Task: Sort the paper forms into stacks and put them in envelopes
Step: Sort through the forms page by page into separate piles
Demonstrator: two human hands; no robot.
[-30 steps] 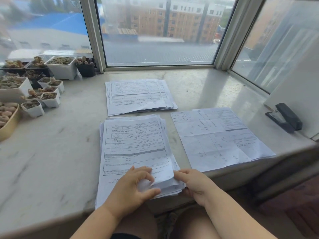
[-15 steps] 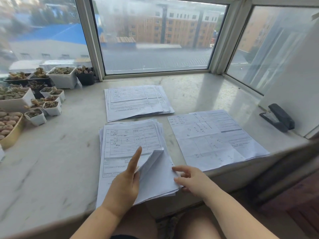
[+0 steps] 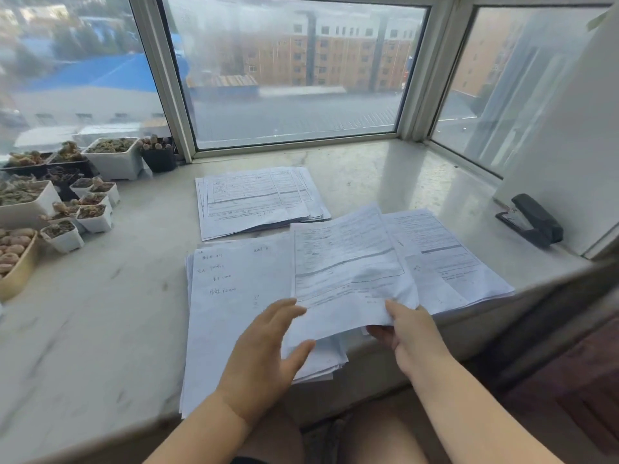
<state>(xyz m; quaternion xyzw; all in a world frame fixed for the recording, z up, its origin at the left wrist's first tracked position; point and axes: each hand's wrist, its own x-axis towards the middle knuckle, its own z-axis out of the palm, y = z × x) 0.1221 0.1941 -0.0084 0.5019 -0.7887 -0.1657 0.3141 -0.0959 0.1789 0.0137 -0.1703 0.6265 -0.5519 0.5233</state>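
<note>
A thick near stack of paper forms (image 3: pixel 234 296) lies on the marble sill in front of me, its top sheet showing handwriting. My right hand (image 3: pixel 407 333) pinches the lower edge of one printed form (image 3: pixel 348 272) and holds it lifted above the gap between the near stack and the right stack (image 3: pixel 445 262). My left hand (image 3: pixel 268 349) hovers over the near stack with fingers spread and relaxed, close to the lifted sheet's lower left corner. A third stack of forms (image 3: pixel 258 199) lies farther back. No envelopes are visible.
Small white pots of succulents (image 3: pixel 93 216) and a tan tray (image 3: pixel 16 272) crowd the sill's left side. A black stapler (image 3: pixel 532 221) sits at the right beside a white upright panel (image 3: pixel 569 135). Window frames bound the back; the sill's front edge is near my knees.
The top printed form was peeled off the near stack by my left hand, then taken by my right hand and carried up and rightward. My left hand let go.
</note>
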